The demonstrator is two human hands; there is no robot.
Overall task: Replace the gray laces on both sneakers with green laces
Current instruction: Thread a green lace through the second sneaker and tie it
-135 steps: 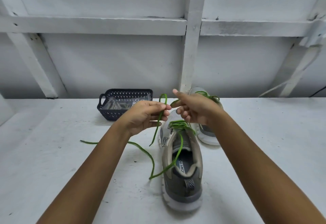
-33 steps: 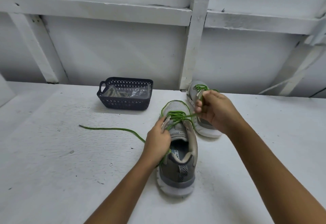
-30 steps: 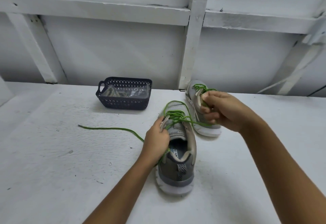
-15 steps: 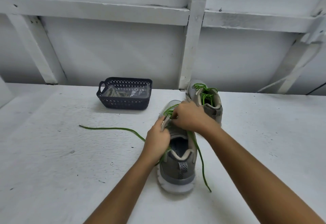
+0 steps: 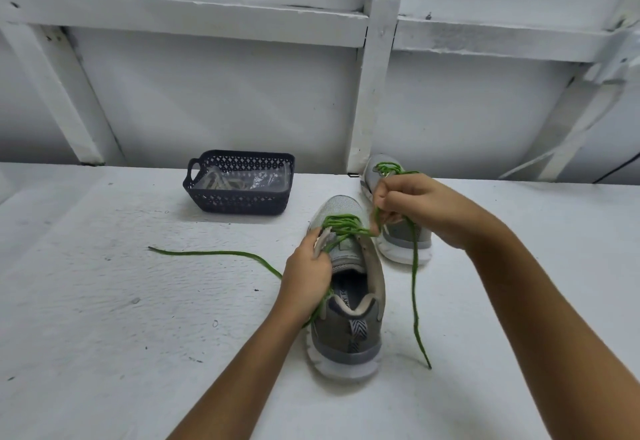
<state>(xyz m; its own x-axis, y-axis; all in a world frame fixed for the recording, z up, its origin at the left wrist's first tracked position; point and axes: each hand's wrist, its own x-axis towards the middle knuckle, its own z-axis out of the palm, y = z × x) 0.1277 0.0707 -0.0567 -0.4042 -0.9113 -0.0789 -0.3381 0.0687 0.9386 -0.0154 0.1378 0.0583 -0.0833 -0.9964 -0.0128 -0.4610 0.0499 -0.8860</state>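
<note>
Green lace (image 5: 214,253) trails slack across the table (image 5: 104,318) at left. Left hand (image 5: 306,266) keeps its grip curled on the eyelet flap of the near sneaker (image 5: 346,332). Right hand (image 5: 415,209), previously at the eyelets, now pinches the lace's other end, drawn up and rightward, so that crossing is probably being tightened. Far sneaker (image 5: 401,242) is already laced green.

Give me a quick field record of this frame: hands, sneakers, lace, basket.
left hand: grips near sneaker at its eyelet edge
right hand: pinches lace, taut from the eyelets
lace ends: one lies to the left on table; one hangs from right hand down to table
far sneaker: green-laced, partly behind right hand
basket: back left, plastic bag inside
</note>
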